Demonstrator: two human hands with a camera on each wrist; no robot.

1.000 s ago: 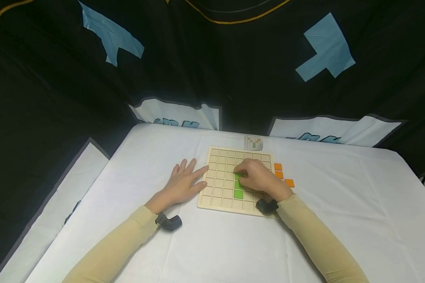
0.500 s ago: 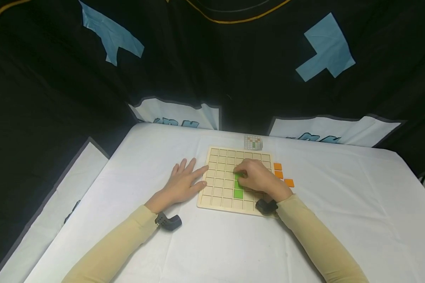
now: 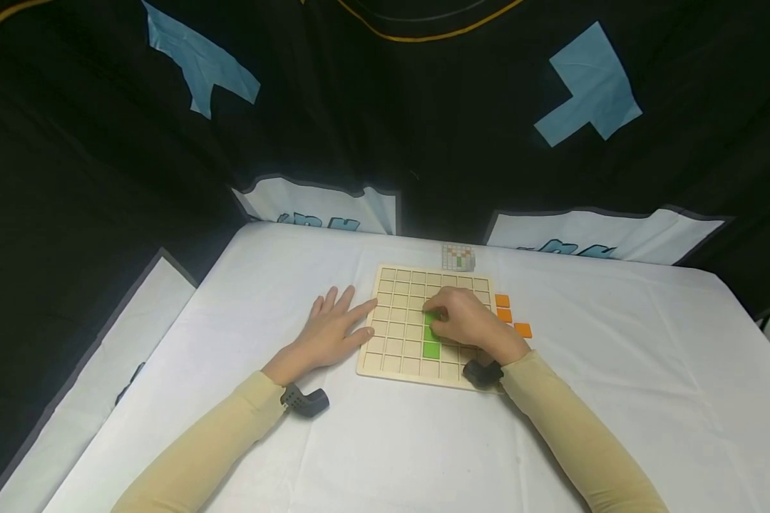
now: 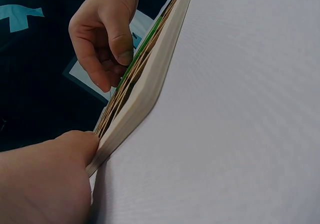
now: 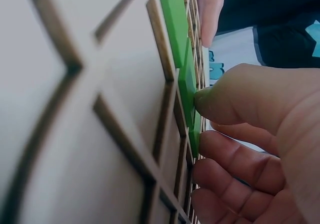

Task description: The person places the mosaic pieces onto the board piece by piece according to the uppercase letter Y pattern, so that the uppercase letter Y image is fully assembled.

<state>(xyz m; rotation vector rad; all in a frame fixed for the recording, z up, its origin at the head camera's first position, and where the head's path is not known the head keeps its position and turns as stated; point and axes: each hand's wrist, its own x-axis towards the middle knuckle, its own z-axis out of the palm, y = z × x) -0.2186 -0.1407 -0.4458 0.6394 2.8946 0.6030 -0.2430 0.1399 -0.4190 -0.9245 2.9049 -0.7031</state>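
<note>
A pale wooden grid board (image 3: 394, 328) lies on the white table, with three green tiles (image 3: 431, 350) in one column of its cells. Over the far end of that column is my right hand (image 3: 468, 320), fingers bent, thumb and fingertips about the far green tile (image 5: 194, 143). In the right wrist view the thumb (image 5: 220, 97) comes down at the middle green tile (image 5: 187, 84). My left hand (image 3: 327, 333) lies flat with spread fingers, its index finger and thumb at the board's left edge. Part of the board is hidden under the right hand and wrist.
Three orange tiles (image 3: 503, 315) lie on the cloth just right of the board. Behind the board is a small card (image 3: 458, 258) printed with a coloured grid. Black wrist cameras (image 3: 304, 403) hang from both wrists, and a dark curtain (image 3: 423, 142) backs the table.
</note>
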